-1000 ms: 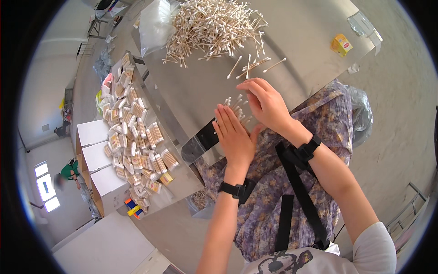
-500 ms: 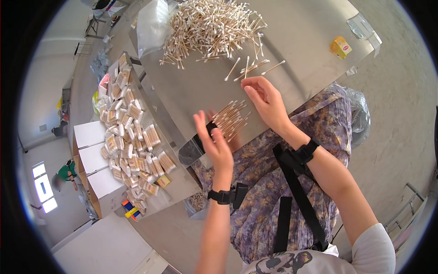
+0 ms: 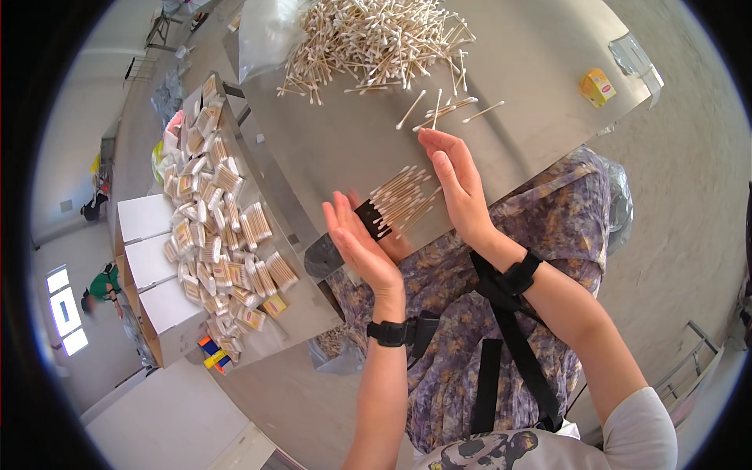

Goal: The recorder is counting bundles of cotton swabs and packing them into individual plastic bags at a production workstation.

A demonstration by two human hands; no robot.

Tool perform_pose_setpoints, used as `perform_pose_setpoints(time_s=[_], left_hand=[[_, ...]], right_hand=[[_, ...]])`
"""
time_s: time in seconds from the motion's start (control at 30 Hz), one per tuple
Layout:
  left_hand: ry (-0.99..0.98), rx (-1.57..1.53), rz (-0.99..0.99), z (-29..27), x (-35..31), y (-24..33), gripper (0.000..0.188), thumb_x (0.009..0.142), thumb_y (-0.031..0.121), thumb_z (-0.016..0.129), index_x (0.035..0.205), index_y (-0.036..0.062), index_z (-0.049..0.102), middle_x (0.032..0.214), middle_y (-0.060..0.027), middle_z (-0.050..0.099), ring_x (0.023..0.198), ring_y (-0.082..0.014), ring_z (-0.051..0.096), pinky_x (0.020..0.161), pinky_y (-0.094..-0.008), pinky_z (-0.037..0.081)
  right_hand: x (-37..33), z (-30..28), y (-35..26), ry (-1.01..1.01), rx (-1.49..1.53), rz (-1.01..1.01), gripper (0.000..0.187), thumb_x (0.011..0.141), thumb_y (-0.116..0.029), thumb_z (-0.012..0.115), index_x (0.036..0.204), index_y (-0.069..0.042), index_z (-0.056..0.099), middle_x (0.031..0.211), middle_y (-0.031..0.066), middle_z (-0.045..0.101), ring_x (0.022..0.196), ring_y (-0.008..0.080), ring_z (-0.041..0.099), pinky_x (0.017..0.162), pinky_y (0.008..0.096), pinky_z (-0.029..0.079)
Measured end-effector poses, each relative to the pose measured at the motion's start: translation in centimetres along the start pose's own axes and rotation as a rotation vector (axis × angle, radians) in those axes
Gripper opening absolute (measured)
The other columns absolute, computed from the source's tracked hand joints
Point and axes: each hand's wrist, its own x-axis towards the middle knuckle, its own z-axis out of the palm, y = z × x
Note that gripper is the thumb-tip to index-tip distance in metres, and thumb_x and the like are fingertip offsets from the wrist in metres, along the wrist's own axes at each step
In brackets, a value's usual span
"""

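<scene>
A small bundle of cotton swabs lies on the metal tabletop between my hands, its sticks roughly side by side and its white tips uneven. My left hand is on the near left of the bundle, palm turned toward it, fingers stretched out and holding nothing. Beyond the swabs on the right is my right hand, open, fingers extended and thumb apart, close to the bundle's right end. A black block sits against the bundle's left side, partly hidden by my left hand.
A large heap of loose cotton swabs lies at the back beside a clear plastic bag. Stray swabs are in front of it. Many packed swab bundles cover the left table, next to white boxes. A yellow box stands at right.
My left hand has shifted a little left and turned its palm more toward the swabs. My right hand has moved slightly. The view has shifted a little; the bundle stays on the table.
</scene>
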Motion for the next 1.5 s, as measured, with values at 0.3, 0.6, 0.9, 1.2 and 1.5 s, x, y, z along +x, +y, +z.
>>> perform_pose_setpoints(time_s=[0.3,0.6,0.9,1.2,1.5], left_hand=[[0.010,-0.082,-0.026,0.9,0.2,-0.2,0.077,0.105,0.055,0.027,0.156,-0.0017,0.014,0.159,-0.0244,0.023,0.150,-0.0342,0.018,0.124,-0.0463,0.012],[-0.152,0.049,0.007,0.6,0.0,0.5,0.078,0.099,0.033,0.057,0.157,0.0025,0.014,0.162,-0.0205,0.017,0.151,-0.0324,0.017,0.123,-0.0451,0.014],[-0.561,1.001,0.360,-2.1,0.3,1.3,0.123,0.063,0.028,0.092,0.157,0.0052,0.015,0.163,-0.0206,0.017,0.150,-0.0399,0.016,0.121,-0.0543,0.018],[-0.521,0.983,0.425,-1.9,2.6,0.9,0.104,0.077,0.024,0.084,0.156,0.0050,0.019,0.161,-0.0185,0.024,0.150,-0.0358,0.022,0.122,-0.0520,0.017],[-0.139,-0.025,-0.003,1.2,0.7,-0.6,0.071,0.108,0.050,0.024,0.155,-0.0028,0.016,0.161,-0.0208,0.022,0.150,-0.0324,0.019,0.123,-0.0451,0.017]], right_hand=[[0.3,0.0,0.3,-0.085,0.074,0.046,0.045,0.106,-0.028,0.048,0.139,0.002,0.044,0.142,0.0147,0.049,0.137,0.0219,0.043,0.113,0.0351,0.033],[0.1,0.7,-0.8,-0.143,0.056,0.112,0.046,0.108,-0.032,0.042,0.139,0.001,0.045,0.142,0.0116,0.051,0.136,0.0206,0.044,0.117,0.0370,0.030],[1.4,-0.6,-0.1,-0.082,0.082,0.068,0.043,0.107,-0.032,0.047,0.134,0.001,0.049,0.134,0.0116,0.056,0.130,0.0190,0.049,0.110,0.0335,0.038],[1.3,-0.6,-0.1,-0.090,0.077,0.078,0.043,0.107,-0.032,0.047,0.134,0.000,0.049,0.134,0.0109,0.056,0.129,0.0182,0.049,0.109,0.0332,0.038],[0.2,0.8,0.2,-0.107,0.087,0.070,0.043,0.107,-0.031,0.047,0.136,0.001,0.048,0.134,0.0114,0.054,0.131,0.0186,0.047,0.110,0.0333,0.036]])
